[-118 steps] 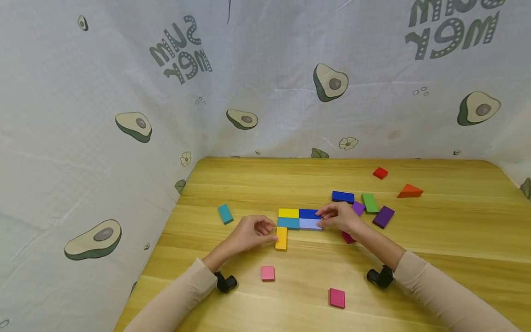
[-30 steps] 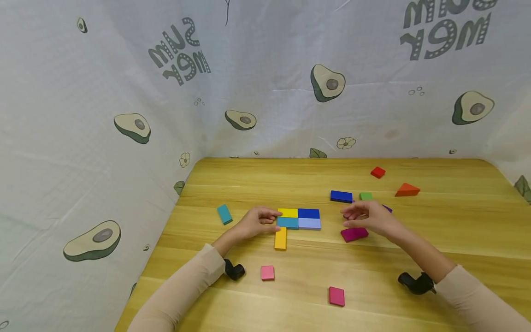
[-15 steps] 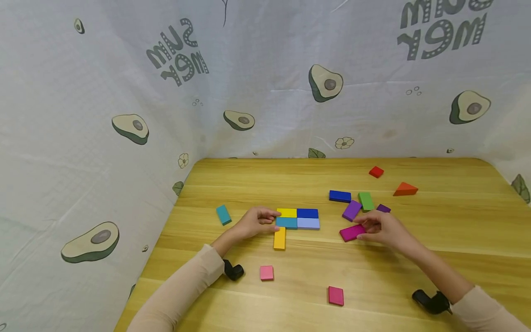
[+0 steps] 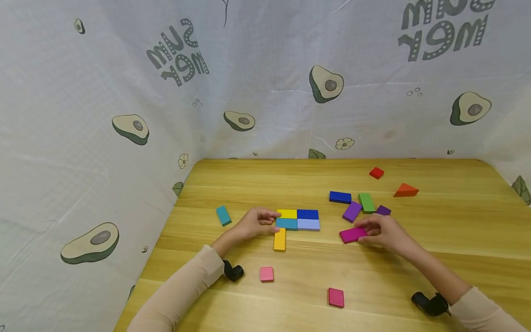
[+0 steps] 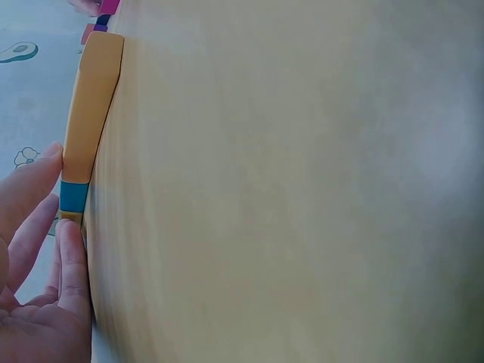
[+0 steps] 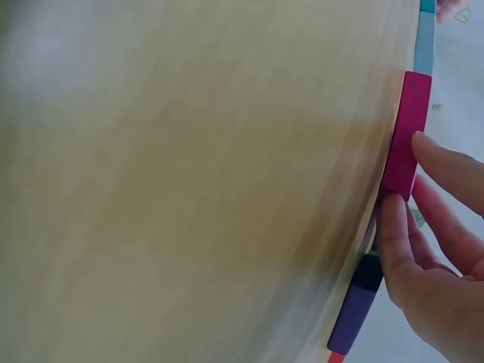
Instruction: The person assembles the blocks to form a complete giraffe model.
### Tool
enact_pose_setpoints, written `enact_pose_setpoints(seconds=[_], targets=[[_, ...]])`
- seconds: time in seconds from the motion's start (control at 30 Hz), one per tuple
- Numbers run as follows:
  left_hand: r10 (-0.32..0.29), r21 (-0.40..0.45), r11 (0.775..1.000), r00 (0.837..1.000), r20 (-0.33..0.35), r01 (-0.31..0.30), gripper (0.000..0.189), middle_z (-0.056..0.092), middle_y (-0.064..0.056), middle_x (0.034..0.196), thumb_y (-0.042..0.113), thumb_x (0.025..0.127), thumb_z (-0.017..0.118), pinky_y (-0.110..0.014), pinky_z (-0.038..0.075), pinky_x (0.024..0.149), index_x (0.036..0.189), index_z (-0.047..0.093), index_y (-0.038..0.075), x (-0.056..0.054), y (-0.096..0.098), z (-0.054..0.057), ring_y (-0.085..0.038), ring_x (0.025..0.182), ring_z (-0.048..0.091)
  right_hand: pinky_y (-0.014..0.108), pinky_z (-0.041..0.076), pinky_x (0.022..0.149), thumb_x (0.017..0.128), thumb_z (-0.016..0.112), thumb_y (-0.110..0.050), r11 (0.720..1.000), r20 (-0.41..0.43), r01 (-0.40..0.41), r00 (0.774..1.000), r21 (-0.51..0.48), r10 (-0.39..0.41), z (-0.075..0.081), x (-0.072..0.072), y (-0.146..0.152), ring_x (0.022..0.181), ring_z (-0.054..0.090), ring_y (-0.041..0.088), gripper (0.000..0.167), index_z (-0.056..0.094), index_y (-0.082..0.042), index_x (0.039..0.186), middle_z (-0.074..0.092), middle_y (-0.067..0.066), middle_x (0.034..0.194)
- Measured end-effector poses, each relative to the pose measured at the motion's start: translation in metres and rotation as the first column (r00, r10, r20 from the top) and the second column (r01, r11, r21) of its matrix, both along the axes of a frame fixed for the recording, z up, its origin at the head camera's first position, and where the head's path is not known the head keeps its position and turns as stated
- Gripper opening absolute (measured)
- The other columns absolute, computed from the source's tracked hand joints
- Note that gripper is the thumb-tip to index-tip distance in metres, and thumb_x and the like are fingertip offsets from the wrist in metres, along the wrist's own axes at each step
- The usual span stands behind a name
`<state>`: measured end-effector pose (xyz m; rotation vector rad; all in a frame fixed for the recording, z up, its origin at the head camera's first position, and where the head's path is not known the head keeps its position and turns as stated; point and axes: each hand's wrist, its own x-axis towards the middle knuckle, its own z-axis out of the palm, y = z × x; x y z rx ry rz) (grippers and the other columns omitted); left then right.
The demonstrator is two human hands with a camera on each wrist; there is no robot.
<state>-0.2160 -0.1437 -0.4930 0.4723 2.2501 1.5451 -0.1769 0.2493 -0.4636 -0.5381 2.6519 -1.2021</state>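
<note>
In the head view, the left hand (image 4: 257, 222) rests at the left end of a flat group of blocks, a finger at the yellow block (image 4: 287, 214) and the thumb by the upper end of the orange-yellow block (image 4: 280, 240). The teal block (image 4: 287, 224) lies between them, beside a light blue block (image 4: 309, 224) and a dark blue one (image 4: 308, 214). To the right, the right hand (image 4: 383, 233) pinches the right end of a magenta block (image 4: 351, 235). The right wrist view shows the thumb against this magenta block (image 6: 408, 128) and fingers at its end.
Near the right hand lie purple (image 4: 352, 211), green (image 4: 367, 203), dark purple (image 4: 383, 210) and blue (image 4: 340, 197) blocks. Farther back are a red block (image 4: 376, 173) and an orange triangle (image 4: 406, 190). Another teal block (image 4: 223, 216) sits left; pink (image 4: 267, 274) and crimson (image 4: 336, 297) squares lie in front.
The right hand has gone from the dark and light blue blocks over to the magenta block, which it now holds. The left hand has shifted slightly away from the body, toward the yellow block.
</note>
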Motion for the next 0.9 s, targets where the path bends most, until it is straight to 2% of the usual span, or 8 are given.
enact_pose_setpoints(seconds=[0.3, 0.43, 0.67, 0.9], targets=[[0.010, -0.009, 1.000, 1.000, 0.013, -0.010, 0.041, 0.065, -0.010, 0.126, 0.007, 0.088, 0.077, -0.026, 0.052, 0.092, 0.127, 0.067, 0.001, 0.0017, 0.0011, 0.0038, -0.017, 0.105, 0.060, 0.022, 0.055, 0.065, 0.076, 0.086, -0.004, 1.000, 0.003, -0.011, 1.000, 0.004, 0.011, -0.0002, -0.0017, -0.0001, 0.073, 0.062, 0.013, 0.031, 0.071, 0.008, 0.101, 0.068, 0.008, 0.090], [0.012, -0.005, 1.000, 1.000, 0.016, -0.012, 0.041, 0.065, -0.011, 0.125, 0.006, 0.088, 0.077, -0.026, 0.052, 0.092, 0.127, 0.067, 0.001, 0.0019, 0.0015, 0.0036, -0.018, 0.104, 0.060, 0.023, 0.055, 0.064, 0.075, 0.088, -0.009, 1.000, 0.014, -0.019, 1.000, 0.006, 0.019, 0.0002, -0.0011, -0.0013, 0.072, 0.061, 0.013, 0.031, 0.072, 0.005, 0.097, 0.068, 0.007, 0.089], [0.016, -0.011, 1.000, 1.000, 0.018, -0.015, 0.040, 0.065, -0.010, 0.125, 0.008, 0.088, 0.077, -0.026, 0.052, 0.092, 0.126, 0.068, 0.002, 0.0015, 0.0012, 0.0035, -0.018, 0.104, 0.060, 0.024, 0.056, 0.065, 0.076, 0.088, -0.011, 1.000, 0.074, -0.019, 0.997, -0.014, 0.020, 0.0020, -0.0001, -0.0054, 0.076, 0.064, 0.018, 0.031, 0.072, 0.005, 0.096, 0.068, 0.008, 0.091], [0.009, -0.004, 1.000, 1.000, 0.020, -0.009, 0.040, 0.065, -0.009, 0.125, 0.009, 0.087, 0.078, -0.026, 0.052, 0.092, 0.126, 0.068, 0.002, 0.0001, 0.0004, 0.0026, -0.018, 0.104, 0.060, 0.025, 0.057, 0.067, 0.079, 0.085, -0.005, 0.991, 0.166, -0.084, 0.981, -0.103, 0.100, 0.0050, -0.0012, -0.0035, 0.077, 0.066, 0.016, 0.031, 0.070, 0.011, 0.102, 0.068, 0.011, 0.092]])
